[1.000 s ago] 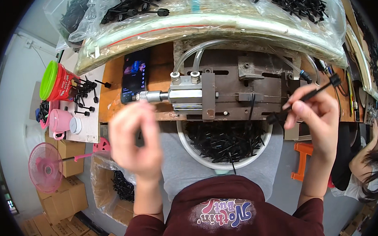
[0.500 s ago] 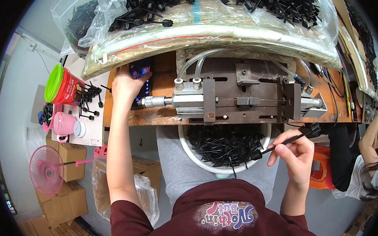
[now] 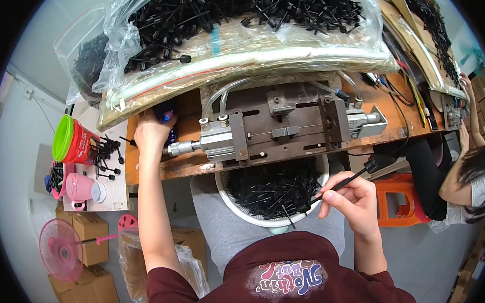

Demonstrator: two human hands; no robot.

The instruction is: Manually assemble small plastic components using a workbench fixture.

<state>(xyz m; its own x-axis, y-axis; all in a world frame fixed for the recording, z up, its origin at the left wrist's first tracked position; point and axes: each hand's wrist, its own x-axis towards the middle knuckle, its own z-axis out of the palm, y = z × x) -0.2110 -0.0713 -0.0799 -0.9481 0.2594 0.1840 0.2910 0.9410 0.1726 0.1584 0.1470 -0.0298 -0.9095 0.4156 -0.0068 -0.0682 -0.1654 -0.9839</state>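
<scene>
Head view shows a wooden bench point(image 3: 190, 121) spanning the upper half, with a broad heap of black pieces point(image 3: 235, 12) piled on plastic sheeting along its far side. In front of that heap sits a dark metal fixture point(image 3: 312, 115), with a silver cylinder point(image 3: 217, 139) at its left end and clear tubes running to it. Below the bench edge, a round white basket point(image 3: 265, 223) rests on the person's lap, well filled with similar black pieces. Both large lots remain plentiful, so the batch looks to be in mid-course, though the picture does not show which lot is finished and which is waiting. The left hand point(image 3: 151, 129) lies over a dark phone point(image 3: 165, 113) on the bench, left of the fixture; its fingers are mostly hidden, so whether it grips the phone or merely touches it cannot be told. The right hand point(image 3: 352, 200) is closed in a pinch, thumb against fingers, on one slim black piece point(image 3: 359, 174) held tilted just beside the basket's right side, its lower end near the rim. That piece is apart from the fixture, so nothing appears to be under way there with it. At the fixture's middle, a small grey block point(image 3: 285, 131) sits in line with a thin wire, and no long black piece can be made out on it.
</scene>
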